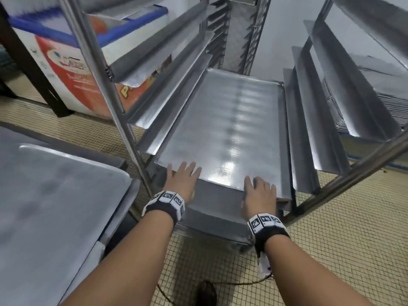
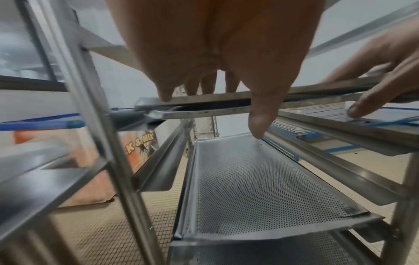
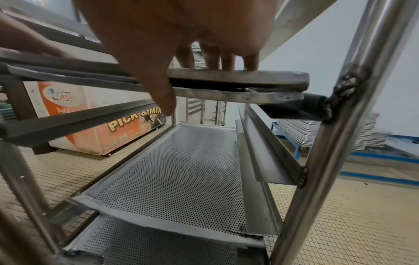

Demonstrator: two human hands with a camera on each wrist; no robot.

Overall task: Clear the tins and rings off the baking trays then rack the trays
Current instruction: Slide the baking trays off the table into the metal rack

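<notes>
A bare steel baking tray (image 1: pixel 225 129) lies on the runners of the rack (image 1: pixel 106 85), its near edge sticking out toward me. My left hand (image 1: pixel 184 175) rests on the tray's near left corner with straight fingers on top. My right hand (image 1: pixel 260 189) rests the same way on the near right corner. In the left wrist view the left hand (image 2: pixel 215 53) has its fingers over the tray edge (image 2: pixel 204 102) and the thumb hanging below. In the right wrist view the right hand (image 3: pixel 181 35) lies over the tray edge (image 3: pixel 238 78). No tins or rings are in view.
Perforated trays (image 2: pixel 260 188) sit on lower runners of the rack. Another flat tray (image 1: pixel 55 195) lies on a table at my left. A chest freezer (image 1: pixel 66 62) stands behind the rack, and a stack of trays (image 1: pixel 375 80) is at the right. The floor is tiled.
</notes>
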